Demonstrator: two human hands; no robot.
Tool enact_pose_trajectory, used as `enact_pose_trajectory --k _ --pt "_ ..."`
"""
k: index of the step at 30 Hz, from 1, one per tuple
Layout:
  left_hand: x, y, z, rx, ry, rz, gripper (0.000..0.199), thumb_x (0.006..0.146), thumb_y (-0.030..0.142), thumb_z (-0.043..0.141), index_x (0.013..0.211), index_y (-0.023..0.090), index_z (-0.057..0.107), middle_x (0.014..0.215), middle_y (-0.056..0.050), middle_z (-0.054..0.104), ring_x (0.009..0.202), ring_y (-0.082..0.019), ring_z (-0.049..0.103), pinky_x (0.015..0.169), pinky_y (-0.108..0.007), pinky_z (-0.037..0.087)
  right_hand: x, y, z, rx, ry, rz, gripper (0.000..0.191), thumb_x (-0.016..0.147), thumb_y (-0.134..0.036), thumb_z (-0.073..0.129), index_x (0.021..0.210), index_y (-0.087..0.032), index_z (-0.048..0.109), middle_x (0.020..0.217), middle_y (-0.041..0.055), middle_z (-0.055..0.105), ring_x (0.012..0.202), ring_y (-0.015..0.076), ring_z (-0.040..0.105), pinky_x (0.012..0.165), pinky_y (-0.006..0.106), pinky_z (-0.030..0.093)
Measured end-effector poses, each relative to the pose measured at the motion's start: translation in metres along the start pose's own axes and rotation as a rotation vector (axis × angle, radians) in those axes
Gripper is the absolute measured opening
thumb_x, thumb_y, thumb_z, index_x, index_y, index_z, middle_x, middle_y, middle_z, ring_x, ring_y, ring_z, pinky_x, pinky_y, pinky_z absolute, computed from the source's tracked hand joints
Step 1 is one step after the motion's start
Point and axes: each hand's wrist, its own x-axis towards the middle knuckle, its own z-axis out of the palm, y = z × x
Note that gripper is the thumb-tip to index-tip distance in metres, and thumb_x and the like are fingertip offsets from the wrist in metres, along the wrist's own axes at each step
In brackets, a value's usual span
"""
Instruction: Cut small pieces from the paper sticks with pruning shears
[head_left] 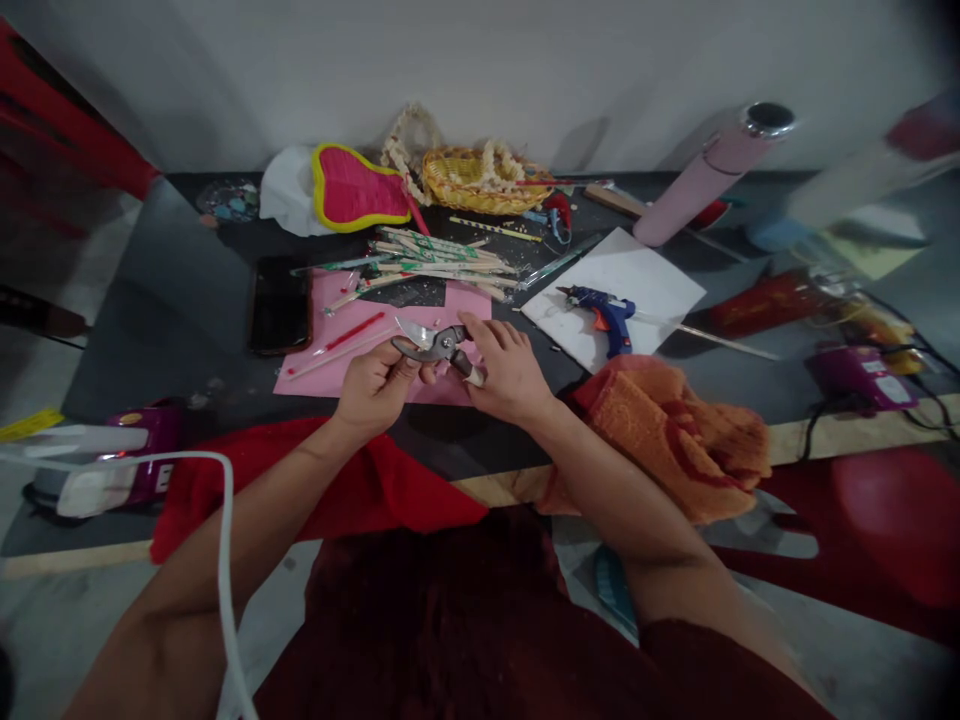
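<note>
— Over the pink paper sheet (469, 305) at the near side of the table (180, 300), what's in hand?

— A pair of pruning shears (442, 345), held up just above the paper, blades open and pointing toward the left side of the view. Nothing sits between them.

— And the hands?

— The left hand (373, 390) is curled closed around one handle. The right hand (510, 368) is half open, its fingers (480, 345) laid over the other handle near the pale tip. I can't tell whether it's gripping or only touching.

— What's closest to them?

— A thin red-marked stick (337, 345) lies on the paper, just left of the blades. Beyond the sheet is a bundle of green-printed sticks (442, 262).

— Anything to the right?

— A blue hot glue gun (600, 315) lies on a white board (630, 275), and an orange towel (660, 440) is bunched beside the right forearm (600, 490).

— So the step in hand?

— Handling the open shears, with no cut under way.
</note>
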Motion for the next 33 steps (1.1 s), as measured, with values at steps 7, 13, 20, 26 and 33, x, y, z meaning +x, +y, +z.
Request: enact_pose_trajectory --k 7,13,20,26,33 --pt "-0.0015 0.0038 0.0022 0.028 0.017 -0.003 0.034 0.091 0.038 0.049 0.071 0.017 0.067 0.063 -0.004 0.063 0.064 -0.013 0.057 0.064 -0.025 0.046 -0.0007 0.0005 -0.0013 0.0 -0.013 0.009 0.056 0.081 -0.034 0.05 0.134 -0.02 0.04 0.116 0.0116 0.058 0.105 0.0292 0.052 0.088 0.042 0.041" --pt "-0.0028 0.0002 0.0048 -0.069 0.025 -0.046 0.033 0.089 0.041 0.051 0.075 0.016 0.067 0.067 -0.004 0.066 0.06 -0.012 0.056 0.063 -0.025 0.046 0.0001 0.0015 -0.0024 -0.004 -0.051 0.013 0.054 0.081 -0.032 0.051 0.132 -0.019 0.042 0.115 0.012 0.059 0.105 0.0296 0.052 0.086 0.042 0.041" --pt "-0.0013 0.0001 0.003 -0.023 0.026 -0.053 0.025 0.088 0.035 0.054 0.081 0.016 0.069 0.072 -0.005 0.068 0.065 -0.013 0.059 0.064 -0.024 0.047 0.0025 0.0001 -0.003 0.002 -0.027 0.051 0.053 0.083 -0.036 0.049 0.133 -0.02 0.042 0.117 0.0124 0.058 0.106 0.0301 0.051 0.087 0.043 0.04" --pt "-0.0005 -0.0008 0.0022 0.036 0.035 -0.067 0.023 0.087 0.028 0.055 0.077 0.019 0.073 0.066 -0.003 0.068 0.064 -0.014 0.061 0.065 -0.025 0.049 0.0023 0.0036 -0.0042 -0.026 -0.062 0.025 0.068 0.079 -0.033 0.052 0.142 -0.021 0.03 0.128 0.0127 0.052 0.113 0.0326 0.046 0.087 0.048 0.039" --pt "-0.0001 -0.0034 0.0003 -0.165 -0.061 -0.09 0.023 0.085 0.035 0.059 0.077 0.017 0.073 0.074 -0.006 0.07 0.063 -0.014 0.06 0.069 -0.028 0.051 0.0008 0.0056 -0.0035 -0.003 -0.03 -0.006 0.075 0.076 -0.032 0.054 0.145 -0.021 0.026 0.13 0.0122 0.048 0.116 0.031 0.042 0.092 0.048 0.037"
